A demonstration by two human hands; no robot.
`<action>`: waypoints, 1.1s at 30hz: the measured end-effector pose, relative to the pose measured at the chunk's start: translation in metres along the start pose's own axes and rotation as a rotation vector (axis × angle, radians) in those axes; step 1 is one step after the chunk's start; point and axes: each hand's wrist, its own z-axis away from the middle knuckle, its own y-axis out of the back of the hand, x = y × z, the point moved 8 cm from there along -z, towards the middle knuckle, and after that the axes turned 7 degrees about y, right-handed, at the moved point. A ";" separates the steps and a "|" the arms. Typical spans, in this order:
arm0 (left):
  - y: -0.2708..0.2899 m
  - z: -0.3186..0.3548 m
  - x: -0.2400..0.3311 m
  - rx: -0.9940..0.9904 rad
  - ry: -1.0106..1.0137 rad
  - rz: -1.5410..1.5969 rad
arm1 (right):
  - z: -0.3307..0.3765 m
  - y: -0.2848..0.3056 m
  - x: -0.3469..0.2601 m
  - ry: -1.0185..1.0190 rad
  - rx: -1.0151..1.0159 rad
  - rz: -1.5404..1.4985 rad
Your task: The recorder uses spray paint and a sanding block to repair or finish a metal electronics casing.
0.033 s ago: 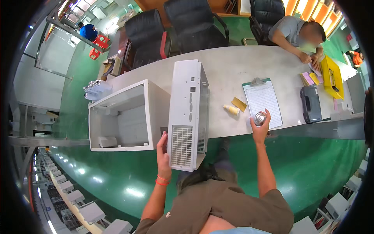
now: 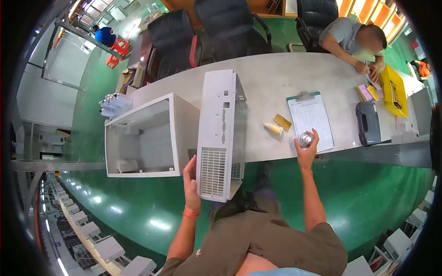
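A tall white sheet-metal casing (image 2: 212,115) with a slotted vent grille near its lower end stands at the table's near edge, its bottom end reaching over that edge. My left hand (image 2: 191,184) holds its lower left side, thumb and fingers against the metal. My right hand (image 2: 309,149) is wrapped round a can with a silver top (image 2: 305,140), over the lower left part of a clipboard (image 2: 311,115) with a printed sheet. Left of the clipboard lie a small yellow-and-white bottle (image 2: 274,129) and a yellow-brown pad (image 2: 282,122).
An open white metal box (image 2: 174,138) sits left of the casing, with several white bottles (image 2: 114,104) behind it. Toward the right are a black case (image 2: 367,123), a yellow bin (image 2: 390,85) and a person (image 2: 350,39) bent over the table. Black chairs (image 2: 232,30) line the far side.
The casing's lower end has shifted very slightly left together with my left hand. My right hand keeps its hold on the can almost unmoved.
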 end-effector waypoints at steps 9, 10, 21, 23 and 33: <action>0.006 0.004 -0.019 0.064 0.202 -0.058 | 0.017 -0.007 0.012 0.033 -0.058 -0.006; 0.006 0.007 -0.022 0.062 0.219 -0.062 | 0.021 -0.010 0.008 0.034 -0.081 0.009; 0.010 0.004 -0.027 -0.092 0.278 0.086 | 0.044 0.009 -0.058 0.059 0.179 0.369; 0.015 0.007 -0.034 -0.207 0.297 0.097 | 0.053 0.000 -0.089 0.009 0.074 0.133; 0.062 0.020 -0.045 -0.747 0.259 0.072 | 0.086 -0.172 -0.222 -0.682 -0.313 -0.673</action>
